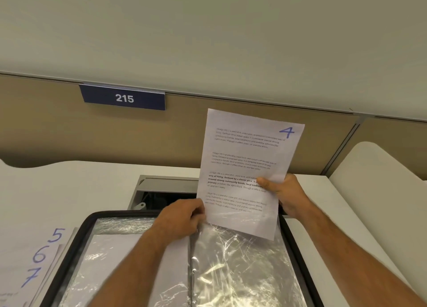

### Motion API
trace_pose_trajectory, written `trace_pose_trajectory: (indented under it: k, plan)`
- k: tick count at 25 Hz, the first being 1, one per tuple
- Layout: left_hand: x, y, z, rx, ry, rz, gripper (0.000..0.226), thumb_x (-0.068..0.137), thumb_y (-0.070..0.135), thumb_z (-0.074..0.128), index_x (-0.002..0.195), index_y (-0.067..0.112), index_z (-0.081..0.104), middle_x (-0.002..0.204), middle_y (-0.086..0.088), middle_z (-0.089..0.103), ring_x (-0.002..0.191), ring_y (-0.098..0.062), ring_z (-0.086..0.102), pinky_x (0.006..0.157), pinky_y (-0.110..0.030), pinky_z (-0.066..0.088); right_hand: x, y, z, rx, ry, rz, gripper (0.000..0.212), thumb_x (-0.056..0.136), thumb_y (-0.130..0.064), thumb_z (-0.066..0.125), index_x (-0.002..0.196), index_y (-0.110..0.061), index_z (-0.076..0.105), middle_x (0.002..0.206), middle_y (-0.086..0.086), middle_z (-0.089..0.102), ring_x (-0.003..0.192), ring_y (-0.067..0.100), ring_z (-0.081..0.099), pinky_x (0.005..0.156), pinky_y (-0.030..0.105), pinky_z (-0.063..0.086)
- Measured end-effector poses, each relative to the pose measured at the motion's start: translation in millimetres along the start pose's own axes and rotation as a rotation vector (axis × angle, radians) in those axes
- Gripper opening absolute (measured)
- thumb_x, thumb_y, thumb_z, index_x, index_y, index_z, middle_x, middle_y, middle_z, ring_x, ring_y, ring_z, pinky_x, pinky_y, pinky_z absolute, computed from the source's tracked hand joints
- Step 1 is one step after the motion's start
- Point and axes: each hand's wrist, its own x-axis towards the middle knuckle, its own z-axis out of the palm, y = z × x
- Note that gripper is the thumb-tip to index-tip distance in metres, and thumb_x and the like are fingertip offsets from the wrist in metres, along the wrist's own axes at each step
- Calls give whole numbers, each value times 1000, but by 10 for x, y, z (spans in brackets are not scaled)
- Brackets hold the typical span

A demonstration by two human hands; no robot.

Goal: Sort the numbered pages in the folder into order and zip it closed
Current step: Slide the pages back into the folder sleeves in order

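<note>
Now pg 4 [250,168] held upright above open folder [69,256], pinched by right hand [284,193], thumb on print. Left hand [182,219] gripping clear sleeve [240,267] edge by pg's lower corner. Pgs 5, 6, 7 [39,256] fanned on desk [69,182] just left of folder. Sign "215" [123,97] on partition behind.

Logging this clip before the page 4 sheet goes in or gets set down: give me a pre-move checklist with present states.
1. White printed sheet marked 4 held firmly: ok, right hand pinches its edge.
2. Left hand at the sheet's lower corner: ok.
3. Black zip folder open: ok.
4. Clear plastic sleeve opened for loading: cannot tell.
5. White sheets marked 5, 6, 7 lying left of the folder: ok.
6. Pages 1 to 3 located: cannot tell.
</note>
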Motion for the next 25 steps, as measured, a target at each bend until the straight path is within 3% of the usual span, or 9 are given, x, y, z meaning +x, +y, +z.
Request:
trace_pose_trajectory:
  k: [5, 7, 9, 12, 15, 20, 25]
  plan:
    - [-19, 5, 23, -117, 33, -14, 1, 94, 33, 65, 93, 32, 65, 102, 18, 67, 92, -3, 62, 89, -30, 55, 35, 82, -2, -74, -64, 106, 90, 30, -44, 102, 108, -8, 75, 109, 13, 76, 100, 33, 73, 88, 47, 59]
    - [-22, 18, 35, -140, 40, -31, 5, 93, 33, 66, 89, 34, 63, 102, 19, 67, 92, -3, 62, 88, -30, 55, 15, 104, -11, -151, -99, 155, 80, 40, -40, 101, 109, -9, 75, 109, 11, 76, 100, 31, 73, 90, 46, 57]
    - [-20, 36, 49, -152, 43, -42, 10, 92, 32, 67, 86, 36, 60, 100, 19, 66, 92, -3, 62, 87, -31, 55, -28, 99, 8, -178, -120, 184, 61, 59, -26, 94, 113, -7, 74, 110, 10, 76, 101, 29, 73, 92, 46, 57]
    - [-24, 62, 69, -160, 44, -50, 10, 93, 32, 67, 87, 35, 60, 99, 18, 64, 90, -3, 60, 87, -29, 54, -95, 64, 22, -221, -185, 229, 45, 72, -9, 84, 115, -8, 72, 110, 7, 76, 102, 26, 73, 91, 44, 58]
    - [-28, 79, 91, -162, 45, -53, 4, 94, 31, 65, 92, 31, 62, 101, 17, 64, 91, -4, 60, 88, -29, 54, -132, 56, -14, -280, -264, 270, 43, 77, -6, 82, 118, -15, 70, 111, 3, 76, 102, 24, 73, 90, 43, 58]
    - [-34, 113, 108, -163, 44, -68, 5, 95, 35, 64, 96, 31, 62, 103, 18, 63, 92, -5, 61, 89, -29, 55, -88, 104, -21, -215, -94, 292, 26, 89, -9, 72, 114, -5, 71, 108, 10, 76, 98, 31, 74, 94, 53, 56]
    - [-54, 141, 109, -168, 63, -64, 7, 96, 36, 62, 98, 30, 62, 104, 16, 62, 94, -6, 60, 89, -28, 55, -92, 73, -83, -405, -248, 473, 33, 83, -6, 78, 116, -8, 71, 110, 6, 76, 101, 28, 73, 97, 48, 55]
